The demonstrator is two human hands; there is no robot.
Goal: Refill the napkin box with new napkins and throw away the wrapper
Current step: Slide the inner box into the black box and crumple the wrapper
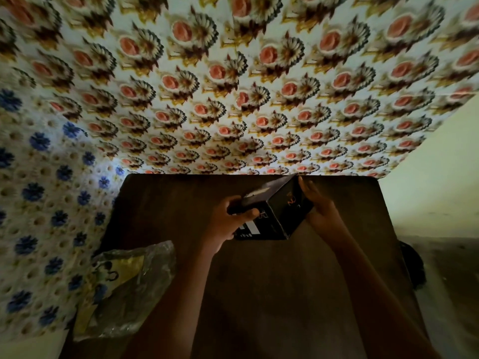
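A crumpled clear plastic wrapper (127, 288) lies on the dark wooden desk (259, 294), well left of the fingers. Farther on, the left hand (228, 221) fingers curl around the tilted black cardboard napkin box (274, 216); the right hand (320, 211) fingers lie flat, spread against its side

A home room: floral wallpaper (259, 86) behind a dark wooden table (272, 281).

Dark brown wooden counter (259, 281) pushed up against a rose-patterned wall, bearing a black napkin box (272, 216) tilted near the far edge and a crumpled clear plastic wrapper (124, 288) overhanging the near-left corner.
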